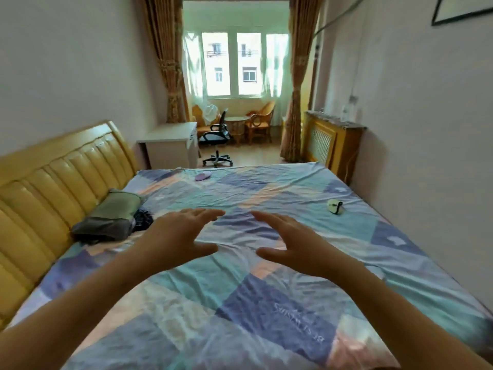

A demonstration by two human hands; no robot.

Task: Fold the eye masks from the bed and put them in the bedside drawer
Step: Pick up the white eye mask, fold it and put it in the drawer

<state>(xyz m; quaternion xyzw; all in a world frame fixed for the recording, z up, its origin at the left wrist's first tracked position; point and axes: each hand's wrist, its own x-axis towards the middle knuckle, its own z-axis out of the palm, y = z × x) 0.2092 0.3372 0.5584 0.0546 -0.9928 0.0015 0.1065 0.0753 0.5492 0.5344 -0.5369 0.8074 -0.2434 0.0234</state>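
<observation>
Two eye masks lie on the patchwork bed sheet [240, 289]. A purple eye mask [202, 176] sits near the bed's far edge, left of centre. A pale green eye mask [335, 206] with a dark strap lies to the right. My left hand [184, 233] and my right hand [290, 241] are stretched out over the middle of the bed, fingers spread and holding nothing. Both hands are well short of either mask. No bedside drawer can be seen.
A grey-green pillow [109, 217] lies against the yellow padded headboard [53, 182] on the left. Beyond the bed stand a white desk [170, 148], a black office chair [216, 145] and wooden chairs by the window. A radiator cover [333, 145] lines the right wall.
</observation>
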